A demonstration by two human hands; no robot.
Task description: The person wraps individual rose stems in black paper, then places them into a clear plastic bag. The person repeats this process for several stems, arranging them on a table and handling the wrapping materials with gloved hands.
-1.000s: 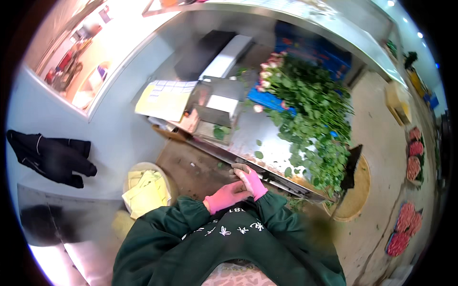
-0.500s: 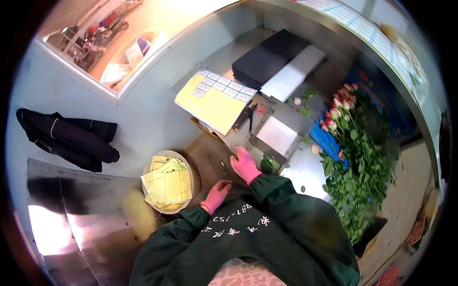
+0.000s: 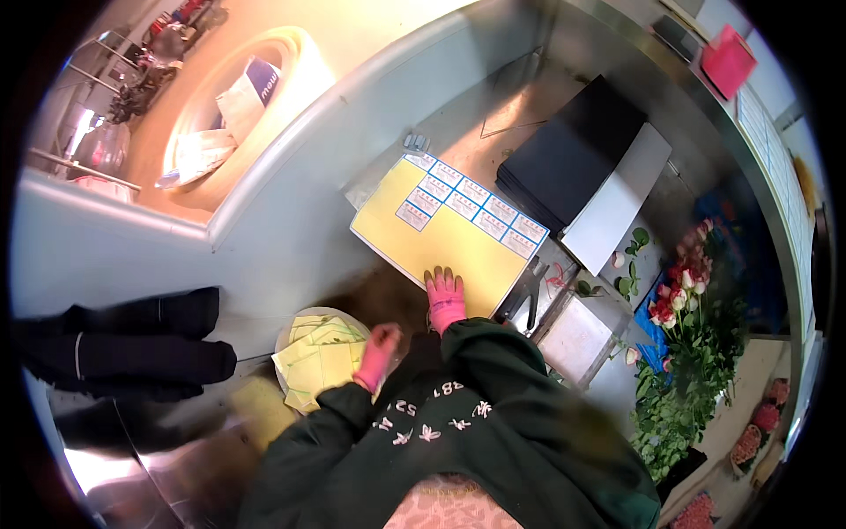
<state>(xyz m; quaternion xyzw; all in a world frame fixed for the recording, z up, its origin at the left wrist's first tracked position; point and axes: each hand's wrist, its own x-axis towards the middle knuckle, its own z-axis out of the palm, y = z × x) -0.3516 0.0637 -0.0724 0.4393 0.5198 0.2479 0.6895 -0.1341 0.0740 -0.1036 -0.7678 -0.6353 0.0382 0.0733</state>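
Observation:
My right hand (image 3: 445,298), in a pink glove with dark fingertips, lies at the near edge of a yellow label sheet (image 3: 432,238). Its fingers stretch out flat over the yellow backing. White labels with blue borders cover the sheet's far side; the near part is bare yellow. My left hand (image 3: 377,354), also pink-gloved, is beside the right rim of a round bucket. Motion smears its fingers, so I cannot tell whether they hold anything. Crumpled yellow paper pieces (image 3: 324,357) and thin green scraps fill the bucket.
Right of the sheet are black pliers-like handles (image 3: 529,295) and a metal tray (image 3: 573,339). Behind lie a black stack (image 3: 577,154) and a white board (image 3: 621,198). Leafy roses (image 3: 687,370) lie at the right. A dark jacket (image 3: 141,339) hangs left.
The view has turned, so the sheet appears larger and nearer. My right hand has gone from beside the metal tray onto the label sheet. My left hand has moved closer to the bucket.

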